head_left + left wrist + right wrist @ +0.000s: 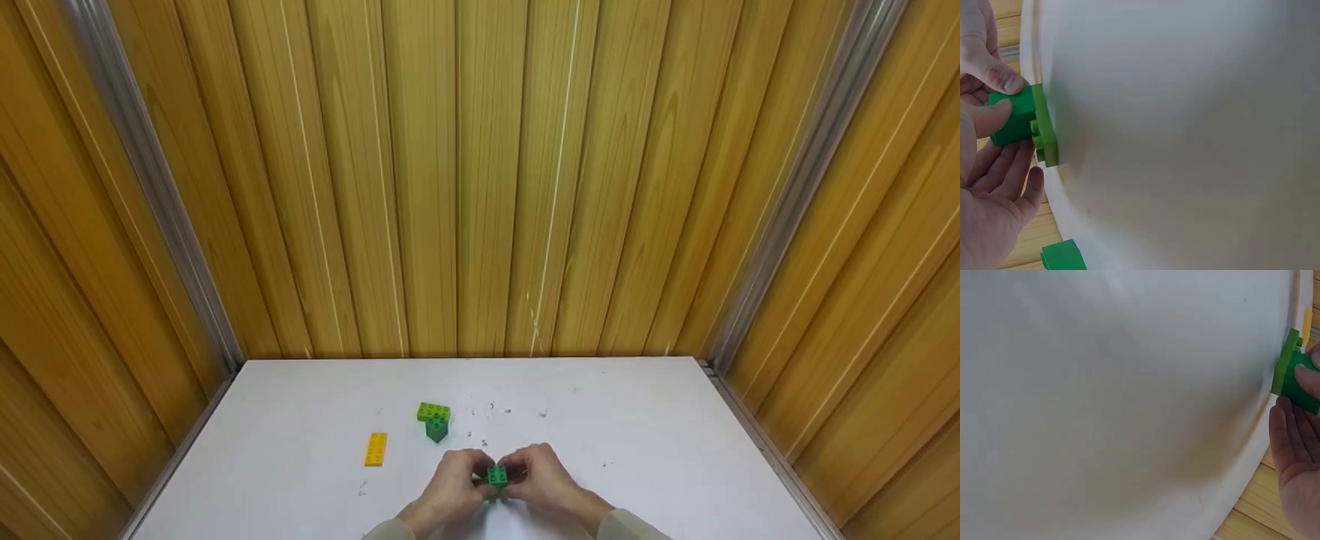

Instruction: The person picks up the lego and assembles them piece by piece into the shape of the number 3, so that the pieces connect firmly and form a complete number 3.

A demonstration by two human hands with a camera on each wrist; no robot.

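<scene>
In front of me, low over the table's near middle, both hands meet at a dark green brick (497,475). My left hand (455,480) pinches it from the left, the thumb pressed on one face and the fingers behind. From the other side my right hand (546,480) grips the same brick between thumb and fingers. Under the brick is a flat light green plate (1045,132), with a few studs showing beyond the brick's side in the left wrist view. In the right wrist view the light green plate (1285,365) is close to the white tabletop.
A yellow plate (376,449) with studs lies left of the hands. Farther back, another dark green brick (436,429) is joined to or overlaps a light green piece (433,410). The white table (637,420) has dark marks; wood-patterned walls (487,187) enclose it.
</scene>
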